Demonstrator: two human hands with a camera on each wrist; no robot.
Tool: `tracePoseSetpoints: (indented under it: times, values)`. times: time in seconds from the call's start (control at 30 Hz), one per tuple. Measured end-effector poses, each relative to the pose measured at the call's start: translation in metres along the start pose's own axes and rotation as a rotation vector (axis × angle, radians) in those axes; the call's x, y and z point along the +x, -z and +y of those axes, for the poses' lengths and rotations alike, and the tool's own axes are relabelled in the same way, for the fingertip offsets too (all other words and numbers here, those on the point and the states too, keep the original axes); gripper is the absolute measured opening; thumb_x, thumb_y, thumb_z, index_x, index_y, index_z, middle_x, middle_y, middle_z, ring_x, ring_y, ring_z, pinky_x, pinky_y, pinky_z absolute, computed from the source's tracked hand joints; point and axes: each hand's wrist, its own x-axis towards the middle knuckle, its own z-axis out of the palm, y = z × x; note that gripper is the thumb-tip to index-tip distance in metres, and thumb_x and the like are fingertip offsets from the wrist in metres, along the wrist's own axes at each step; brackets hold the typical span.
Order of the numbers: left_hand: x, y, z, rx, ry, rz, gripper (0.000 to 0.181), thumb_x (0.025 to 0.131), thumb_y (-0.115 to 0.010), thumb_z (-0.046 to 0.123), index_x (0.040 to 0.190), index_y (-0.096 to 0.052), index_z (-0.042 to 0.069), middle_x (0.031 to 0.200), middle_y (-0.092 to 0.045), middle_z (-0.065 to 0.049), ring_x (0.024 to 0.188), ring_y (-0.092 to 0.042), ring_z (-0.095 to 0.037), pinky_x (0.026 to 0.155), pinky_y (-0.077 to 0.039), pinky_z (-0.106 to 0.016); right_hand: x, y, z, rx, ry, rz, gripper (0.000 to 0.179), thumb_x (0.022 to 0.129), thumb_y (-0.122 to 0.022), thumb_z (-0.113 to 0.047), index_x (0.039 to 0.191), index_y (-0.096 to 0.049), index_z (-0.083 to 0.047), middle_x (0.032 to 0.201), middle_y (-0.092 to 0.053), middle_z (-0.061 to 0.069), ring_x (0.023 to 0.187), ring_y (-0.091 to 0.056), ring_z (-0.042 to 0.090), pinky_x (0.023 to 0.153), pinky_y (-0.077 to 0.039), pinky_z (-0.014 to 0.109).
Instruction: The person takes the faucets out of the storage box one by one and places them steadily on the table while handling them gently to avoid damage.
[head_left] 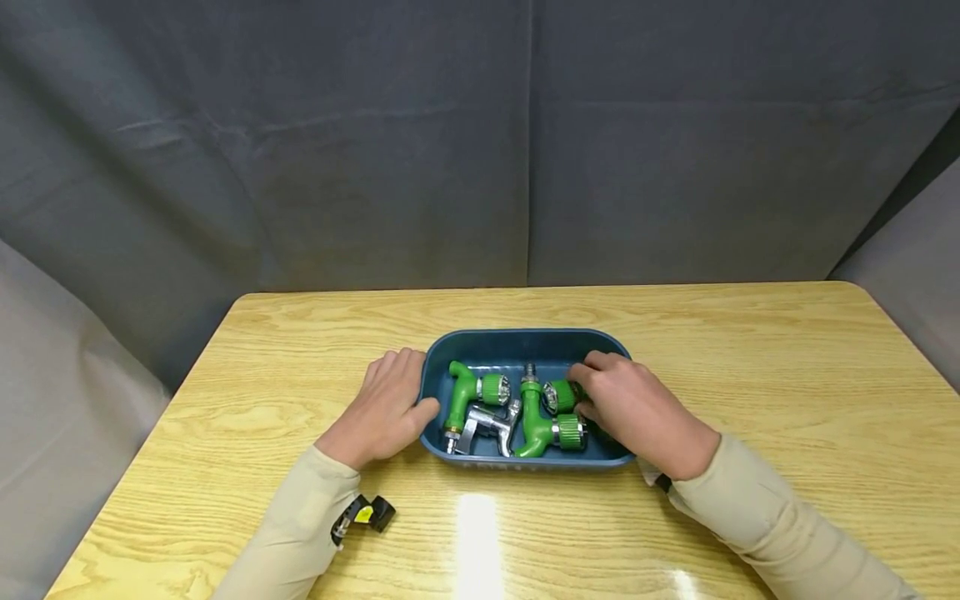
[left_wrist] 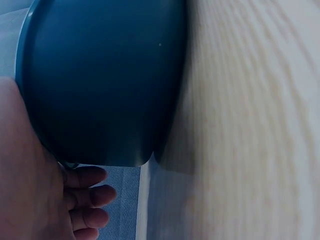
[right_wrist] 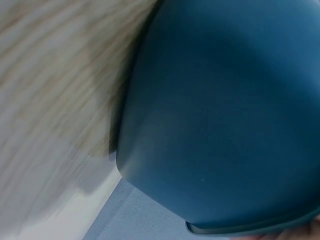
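Observation:
A dark blue oblong plastic tub stands on the table with several taps in it. My left hand holds the tub's left end, its thumb over the rim and its fingers bent down outside, as the left wrist view also shows. My right hand reaches over the right end and grips a green tap, whose body is mostly hidden under the fingers. Beside it lies a green tap with a ribbed knob. Further left are another green tap and a chrome tap.
The wood-grain table extends around the tub. Grey curtain hangs behind its far edge, with lighter cloth at both sides. A black wrist-camera mount juts from the left sleeve.

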Motion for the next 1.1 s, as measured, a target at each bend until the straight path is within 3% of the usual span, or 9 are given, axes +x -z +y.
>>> tracePoseSetpoints:
  times: [0.43, 1.1]
  values:
    - [0.0004, -0.0008, -0.0002, -0.007, 0.004, -0.004, 0.039, 0.089, -0.050, 0.028, 0.119, -0.052, 0.005, 0.098, -0.045, -0.005, 0.093, -0.036, -0.022, 0.091, -0.029, -0.040, -0.0009, -0.0015, -0.0030, -0.067, -0.009, -0.005, 0.018, 0.078, -0.086, -0.008, 0.091, -0.073, -0.006, 0.075, -0.055, 0.006, 0.062, -0.050, 0.014, 0.051, -0.050, 0.030]
    - [-0.0002, -0.0004, -0.0002, -0.021, 0.008, -0.005, 0.038, 0.089, -0.051, 0.027, 0.120, -0.051, 0.005, 0.099, -0.045, -0.005, 0.093, -0.036, -0.022, 0.089, -0.028, -0.038, -0.0001, -0.0035, -0.0032, -0.134, 0.040, 0.021, 0.019, 0.081, -0.086, -0.014, 0.081, -0.068, -0.009, 0.066, -0.060, 0.006, 0.055, -0.061, 0.017, 0.046, -0.052, 0.033]
